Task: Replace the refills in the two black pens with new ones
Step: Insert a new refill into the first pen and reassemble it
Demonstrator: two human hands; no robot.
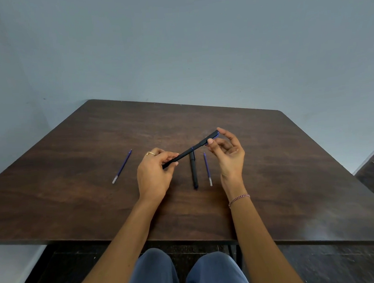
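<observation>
So we're at a dark wooden table (76,202) pushed up against a plain blue-grey wall (175,43), looking down at our own hands. We've got one black pen (191,151) lifted off the table around the middle, slanting from lower left up toward the far right corner. Our left hand (154,176) is curled round its lower end, fingers wrapped on the barrel, and there's a gold ring (150,153) on that hand. Our right hand (229,154) pinches the upper end between thumb and forefinger, the other fingers loose, with a beaded bracelet (239,199) on the wrist.

The second black pen (194,171) lies flat on the table right under the raised one, between our hands, running from the far edge toward the near edge. Just to its right lies a purple refill (207,168), roughly parallel, not touching it. Another purple refill (122,166) lies well off toward the left edge, tilted a bit. Our knees in blue trousers (154,272) poke out below the near edge.
</observation>
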